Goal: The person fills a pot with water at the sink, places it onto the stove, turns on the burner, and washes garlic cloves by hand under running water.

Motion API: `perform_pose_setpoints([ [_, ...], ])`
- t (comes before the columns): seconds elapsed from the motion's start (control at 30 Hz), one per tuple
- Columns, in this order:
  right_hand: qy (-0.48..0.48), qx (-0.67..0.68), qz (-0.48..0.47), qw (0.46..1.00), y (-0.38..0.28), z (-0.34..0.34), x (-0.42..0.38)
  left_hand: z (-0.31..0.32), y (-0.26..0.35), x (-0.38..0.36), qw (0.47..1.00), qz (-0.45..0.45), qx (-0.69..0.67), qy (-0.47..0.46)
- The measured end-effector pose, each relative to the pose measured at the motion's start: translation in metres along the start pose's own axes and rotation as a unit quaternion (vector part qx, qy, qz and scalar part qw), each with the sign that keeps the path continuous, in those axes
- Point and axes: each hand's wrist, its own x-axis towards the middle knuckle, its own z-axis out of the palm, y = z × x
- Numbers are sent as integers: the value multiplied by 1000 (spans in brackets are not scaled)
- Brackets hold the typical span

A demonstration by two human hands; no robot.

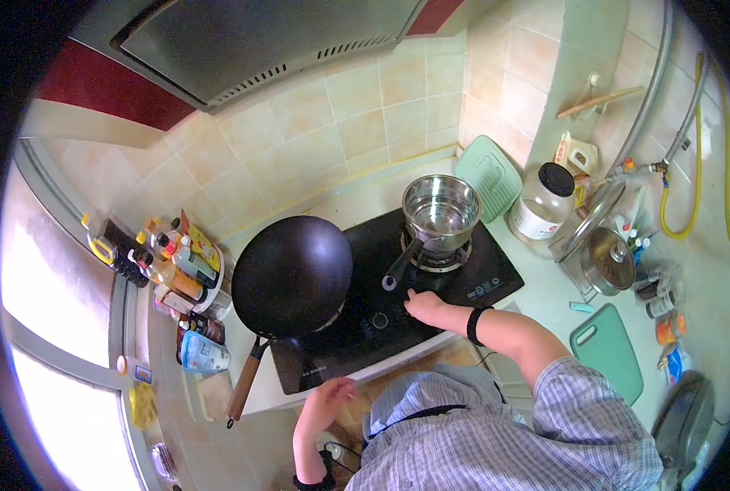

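My right hand (421, 305) is at the front of the black gas stove (365, 270), its fingers closed on a stove knob that they mostly hide. Just behind it, a steel saucepan (441, 214) stands on the right burner, its black handle pointing toward me. My left hand (332, 399) hangs off the stove's front edge, fingers loosely bent and apart, with nothing in it. A black wok (293, 274) with a wooden handle (245, 383) sits over the left burner. Between the wok and my right hand, another knob (379, 322) is uncovered.
Sauce and oil bottles (173, 262) crowd the left corner by the window. On the right are a green ribbed board (488, 176), a large jar (540, 204), a lidded steel pot (609, 258) and a green cutting board (609, 352). A range hood (259, 49) hangs above.
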Motion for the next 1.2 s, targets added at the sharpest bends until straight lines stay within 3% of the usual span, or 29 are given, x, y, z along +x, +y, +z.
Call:
perform_pose_setpoints([
  [0.4,-15,0,55,998,-1,13,5,0,-11,0,1000,24,3,-16],
  [1.2,13,-6,43,999,-4,4,-2,1,-2,-4,1000,15,-13,-18],
])
